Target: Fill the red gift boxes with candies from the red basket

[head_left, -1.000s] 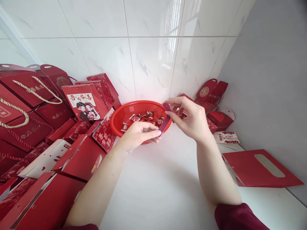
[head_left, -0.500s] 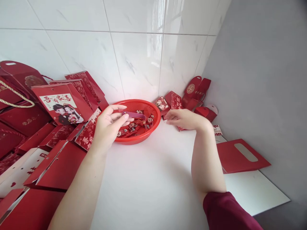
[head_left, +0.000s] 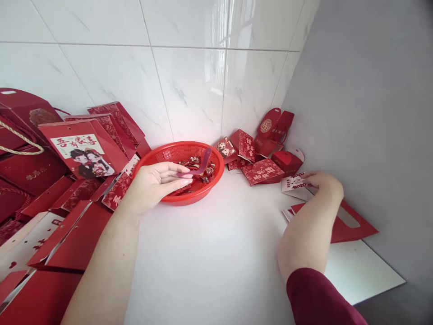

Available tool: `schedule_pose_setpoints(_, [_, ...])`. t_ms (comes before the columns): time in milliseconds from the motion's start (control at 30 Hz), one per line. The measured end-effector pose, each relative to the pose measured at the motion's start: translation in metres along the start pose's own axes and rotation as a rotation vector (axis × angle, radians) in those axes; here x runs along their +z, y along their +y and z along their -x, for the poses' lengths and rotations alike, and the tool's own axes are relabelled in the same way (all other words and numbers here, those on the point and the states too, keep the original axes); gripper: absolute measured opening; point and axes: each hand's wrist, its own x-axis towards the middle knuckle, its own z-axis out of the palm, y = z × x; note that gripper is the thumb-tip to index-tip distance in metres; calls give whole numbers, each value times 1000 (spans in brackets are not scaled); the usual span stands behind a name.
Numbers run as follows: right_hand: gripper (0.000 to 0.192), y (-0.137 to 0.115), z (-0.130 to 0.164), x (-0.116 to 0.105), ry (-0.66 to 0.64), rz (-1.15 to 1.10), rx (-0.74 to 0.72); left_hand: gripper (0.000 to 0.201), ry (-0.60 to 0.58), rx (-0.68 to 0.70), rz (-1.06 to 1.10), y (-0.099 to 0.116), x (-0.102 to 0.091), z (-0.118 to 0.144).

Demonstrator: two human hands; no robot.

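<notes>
My left hand (head_left: 157,185) pinches a purple-pink strip (head_left: 203,164) between thumb and fingers. The strip bends upward at its free end, over a red plastic basket (head_left: 176,201). Inside the basket lie several small wrapped candies (head_left: 209,169) in red and dark wrappers. At the right, my right hand (head_left: 321,181) is bent down with its fingers closed at the edge of a white card (head_left: 292,183) with red print. The back of that hand and the wrist hide part of the fingers.
Many red boxes and bags (head_left: 84,234) crowd the left side. Small red gift boxes (head_left: 262,171) stand at the back right by the tiled wall (head_left: 189,90). A red folder-like sheet (head_left: 360,225) and a white board (head_left: 365,271) lie at the right, near the grey wall.
My right hand has moved right, from beside the basket to the white card. In my left hand, the strip has turned so its free end points up. The view has shifted slightly.
</notes>
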Motion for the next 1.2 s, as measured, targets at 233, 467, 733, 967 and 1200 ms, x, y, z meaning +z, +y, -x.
schedule_pose_setpoints(233, [22, -55, 42, -26, 387, -487, -194, 25, -2, 12, -47, 0, 5, 7])
schedule_pose_setpoints(467, [34, -163, 89, -1, -237, -1121, -745, 17, 61, 282, -280, 3, 3, 13])
schedule_pose_setpoints(733, [23, -226, 109, 60, -761, -1257, -636, 4, 155, 696, -308, -3, -3, 14])
schedule_pose_setpoints(967, [28, -239, 113, 84, -1034, -1395, -553, 22, 91, 942, -250, -2, -2, 14])
schedule_pose_setpoints(1200, [15, -243, 130, 78, -288, -1181, -736, 22, 332, 1142, -557, -3, -5, 20])
